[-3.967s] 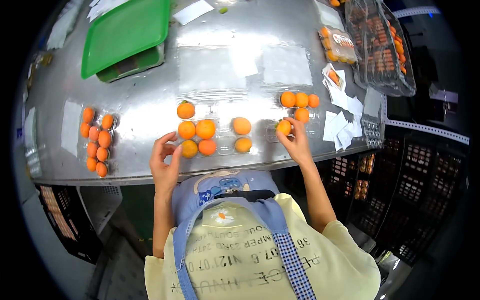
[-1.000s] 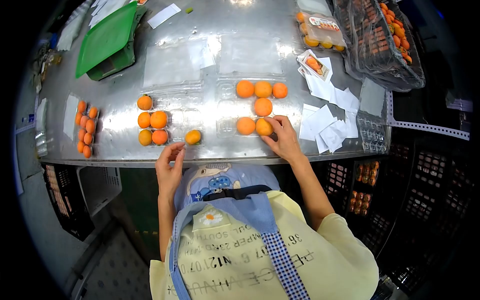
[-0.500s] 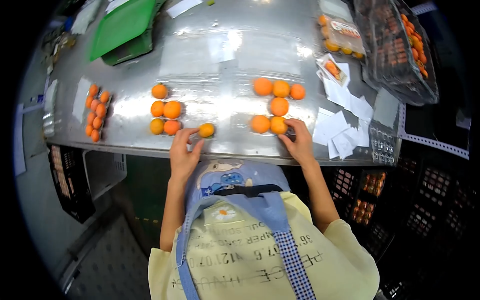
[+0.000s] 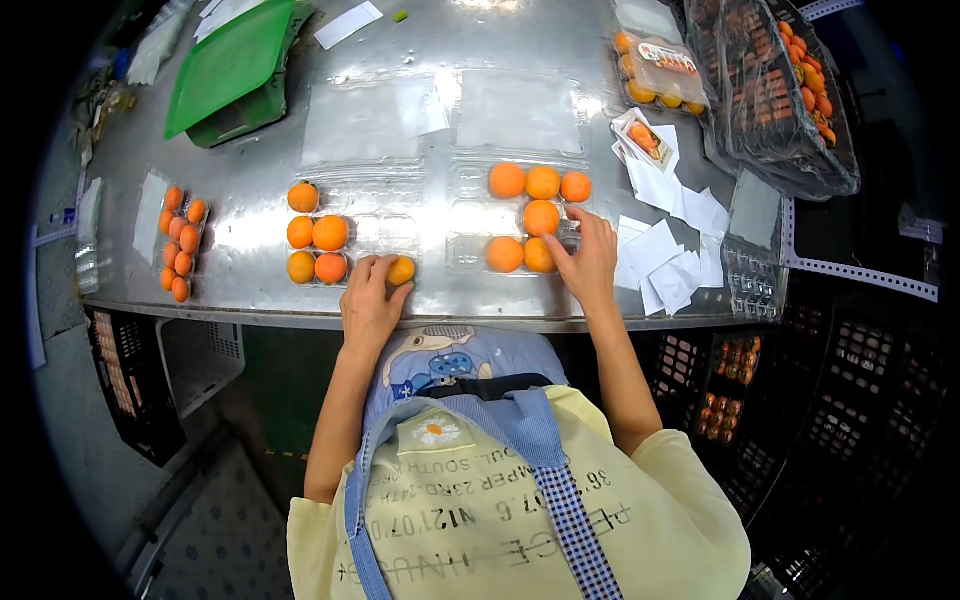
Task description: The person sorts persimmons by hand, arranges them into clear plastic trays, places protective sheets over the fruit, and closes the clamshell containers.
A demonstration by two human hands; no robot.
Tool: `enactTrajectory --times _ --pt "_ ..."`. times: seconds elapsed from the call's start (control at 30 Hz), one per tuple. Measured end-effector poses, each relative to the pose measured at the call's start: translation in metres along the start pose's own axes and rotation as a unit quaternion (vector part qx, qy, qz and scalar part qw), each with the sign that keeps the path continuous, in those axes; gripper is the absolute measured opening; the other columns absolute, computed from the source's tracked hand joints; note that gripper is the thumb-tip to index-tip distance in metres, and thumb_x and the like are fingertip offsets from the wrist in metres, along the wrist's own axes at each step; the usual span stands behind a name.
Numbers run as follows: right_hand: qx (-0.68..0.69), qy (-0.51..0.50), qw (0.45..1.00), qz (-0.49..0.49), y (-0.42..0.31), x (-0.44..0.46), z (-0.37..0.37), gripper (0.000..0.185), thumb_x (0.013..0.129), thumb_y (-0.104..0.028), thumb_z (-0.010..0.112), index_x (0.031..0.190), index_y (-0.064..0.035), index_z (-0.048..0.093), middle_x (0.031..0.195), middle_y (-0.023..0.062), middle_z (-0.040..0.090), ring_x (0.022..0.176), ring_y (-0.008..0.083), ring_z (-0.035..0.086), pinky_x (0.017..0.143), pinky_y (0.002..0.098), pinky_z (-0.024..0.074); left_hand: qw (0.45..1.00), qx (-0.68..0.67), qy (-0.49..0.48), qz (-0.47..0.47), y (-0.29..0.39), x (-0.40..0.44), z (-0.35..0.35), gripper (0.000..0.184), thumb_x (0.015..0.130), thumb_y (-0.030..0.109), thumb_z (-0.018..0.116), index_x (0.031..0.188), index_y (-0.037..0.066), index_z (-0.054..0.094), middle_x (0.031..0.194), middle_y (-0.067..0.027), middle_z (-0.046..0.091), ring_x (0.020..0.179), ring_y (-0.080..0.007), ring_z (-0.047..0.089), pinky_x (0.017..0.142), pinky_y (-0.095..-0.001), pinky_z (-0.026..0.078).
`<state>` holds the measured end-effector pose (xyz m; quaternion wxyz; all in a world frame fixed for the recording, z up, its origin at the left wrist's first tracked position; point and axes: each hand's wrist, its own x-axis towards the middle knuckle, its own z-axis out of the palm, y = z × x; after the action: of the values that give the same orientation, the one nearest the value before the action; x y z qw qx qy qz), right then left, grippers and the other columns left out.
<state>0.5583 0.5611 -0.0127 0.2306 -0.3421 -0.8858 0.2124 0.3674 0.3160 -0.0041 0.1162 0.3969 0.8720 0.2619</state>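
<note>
My left hand [image 4: 372, 303] has its thumb and fingers closed around the near left side of a small yellowish orange [image 4: 401, 270] at the front right of a clear plastic clamshell [image 4: 385, 218]. Other oranges [image 4: 330, 232] sit in that pack's left and middle hollows. On the right, a second clear clamshell [image 4: 465, 222] carries several oranges [image 4: 506, 180]. Beside its right edge, my right hand [image 4: 590, 258] has thumb and fingers apart. Its thumb is close to the front middle orange [image 4: 539, 254]; whether they touch I cannot tell.
A narrow pack of small orange fruit [image 4: 182, 240] lies at left. A green lidded bin [image 4: 225, 75] stands behind. White papers [image 4: 655, 255], a filled, labelled clamshell [image 4: 660, 75] and a plastic-lined crate of fruit [image 4: 775, 100] are at right. Dark crates [image 4: 725, 390] stand below the table edge.
My left hand has closed on the yellowish orange. My right hand has moved off the front middle orange, slightly away from me, and its fingers have spread. The whole view has shifted slightly.
</note>
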Motion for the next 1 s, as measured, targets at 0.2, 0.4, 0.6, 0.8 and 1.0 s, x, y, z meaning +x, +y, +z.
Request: enactTrajectory --times 0.2,0.4,0.6,0.8,1.0 --pt "0.033 -0.016 0.999 0.003 -0.006 0.013 0.008 0.039 0.074 -0.021 0.072 0.107 -0.0045 0.058 0.100 0.0099 0.061 0.091 0.0275 0.054 0.081 0.0377 0.0398 0.998 0.033 -0.059 -0.002 -0.012 0.008 -0.013 0.045 0.065 0.016 0.077 0.108 0.010 0.062 0.100 -0.0074 0.058 0.089 -0.0279 0.058 0.074 -0.0397 0.048" --pt "0.074 0.021 0.996 -0.035 -0.012 0.009 0.014 0.030 0.076 -0.010 0.067 0.104 -0.0043 0.060 0.100 0.0098 0.061 0.093 0.0273 0.055 0.084 0.0368 0.0398 0.992 -0.038 -0.099 -0.075 -0.015 0.010 -0.016 0.036 0.072 0.021 0.073 0.104 0.006 0.064 0.101 -0.0080 0.058 0.084 -0.0261 0.060 0.075 -0.0369 0.049" --pt "0.218 0.002 0.976 -0.023 -0.041 0.008 0.014 0.030 0.076 -0.009 0.068 0.104 -0.0049 0.060 0.102 0.0093 0.060 0.093 0.0230 0.056 0.078 0.0338 0.0448 0.960 -0.228 -0.087 -0.134 -0.026 0.003 -0.012 0.035 0.085 0.032 0.059 0.098 -0.001 0.062 0.096 -0.0084 0.058 0.073 -0.0190 0.055 0.069 -0.0332 0.043" --pt "0.414 -0.254 0.874 -0.026 -0.101 0.004 0.018 0.052 0.076 -0.012 0.071 0.123 -0.0053 0.052 0.112 0.0073 0.059 0.100 0.0172 0.055 0.085 0.0306 0.0443 0.634 -0.711 -0.200 -0.229 0.021 0.000 -0.024 0.041 0.093 0.039 0.042 0.108 0.003 0.057 0.092 -0.0054 0.060 0.075 -0.0144 0.052 0.069 -0.0308 0.041" --pt "0.488 -0.287 0.824 0.027 -0.121 -0.006 0.031 0.055 0.077 -0.022 0.074 0.124 -0.0056 0.050 0.110 0.0092 0.059 0.105 0.0201 0.057 0.088 0.0327 0.0445 0.669 -0.653 -0.274 -0.225 0.020 -0.005 -0.019 0.055 0.094 0.050 0.035 0.111 0.003 0.057 0.090 -0.0059 0.059 0.077 -0.0152 0.055 0.069 -0.0292 0.044"
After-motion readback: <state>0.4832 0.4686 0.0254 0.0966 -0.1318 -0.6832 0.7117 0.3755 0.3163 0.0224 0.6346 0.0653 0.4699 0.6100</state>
